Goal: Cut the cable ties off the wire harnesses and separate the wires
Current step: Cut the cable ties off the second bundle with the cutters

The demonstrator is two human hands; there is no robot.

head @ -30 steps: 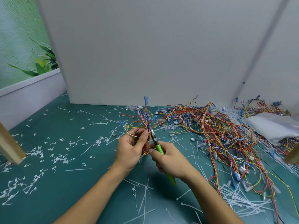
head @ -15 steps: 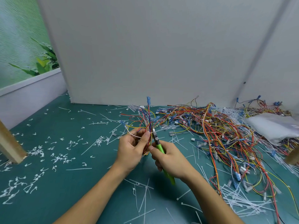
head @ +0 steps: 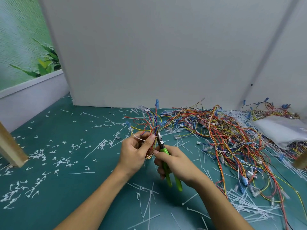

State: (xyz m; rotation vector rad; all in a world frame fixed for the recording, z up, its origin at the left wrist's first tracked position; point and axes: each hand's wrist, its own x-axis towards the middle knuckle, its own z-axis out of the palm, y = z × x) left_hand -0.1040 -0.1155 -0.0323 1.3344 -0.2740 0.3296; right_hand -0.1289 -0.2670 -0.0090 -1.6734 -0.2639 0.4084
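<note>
At frame centre the left hand (head: 134, 153) pinched a small multicoloured wire harness (head: 152, 127), its long axis upright and its blue terminals pointing toward the frame's top. Just right of it, the right hand (head: 176, 163) gripped green-handled metal cutters (head: 164, 150), their tips angled up-left against the bundle. The tie itself was hidden.

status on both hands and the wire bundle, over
Left hand grips small multicoloured wire harness. Right hand holds green-handled cutters, tip at the bundle. Big tangled wire pile to the right, not in the way.
</note>
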